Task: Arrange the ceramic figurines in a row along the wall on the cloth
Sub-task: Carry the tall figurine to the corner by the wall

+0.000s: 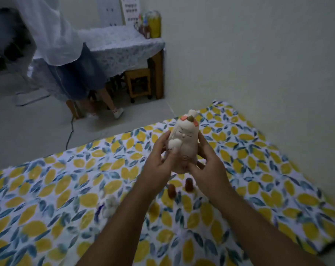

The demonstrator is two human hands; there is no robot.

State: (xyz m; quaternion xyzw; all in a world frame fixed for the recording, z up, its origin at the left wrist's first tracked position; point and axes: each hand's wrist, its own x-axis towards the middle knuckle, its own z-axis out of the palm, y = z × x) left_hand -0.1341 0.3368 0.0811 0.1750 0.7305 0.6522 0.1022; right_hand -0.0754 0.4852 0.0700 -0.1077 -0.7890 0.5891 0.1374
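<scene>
Both hands, left hand (159, 160) & right hand (207, 164), clasp the white figurine (182, 143) upright, lifted above the cloth (47, 189). Looks like carry step, mid-task; two brown figurines (189, 184) wait below. Next prob: set it by the wall (258, 54), base flat.
</scene>
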